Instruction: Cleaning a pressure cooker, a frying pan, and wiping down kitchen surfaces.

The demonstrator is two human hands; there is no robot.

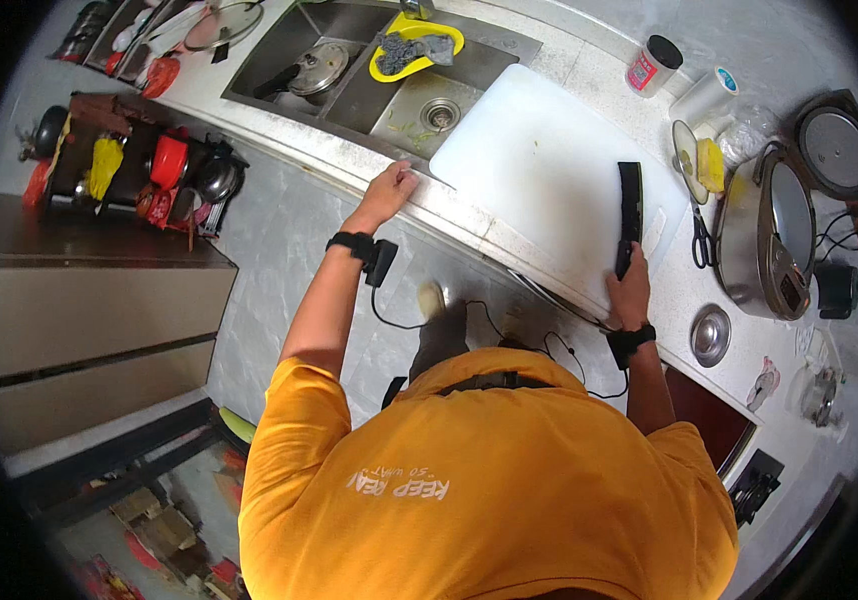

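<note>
My right hand (630, 289) grips the dark handle of a kitchen knife (630, 201), whose black blade lies over the right part of a white cutting board (534, 165). A few small green bits show on the board. It rests on the counter and overlaps the right end of the sink. At the counter's front edge is my left hand (390, 191), fingers curled, left of the board; whether it holds anything small cannot be seen. Beyond it, the sink basin (406, 112) has green scraps around its drain.
A yellow strainer (455, 39) with grey cloths spans the sink; a lidded pan (320, 69) sits in the left basin. Right of the board are scissors (701, 238), a yellow sponge (710, 165), an open rice cooker (751, 225) and a metal bowl (711, 335). Cables hang below the counter.
</note>
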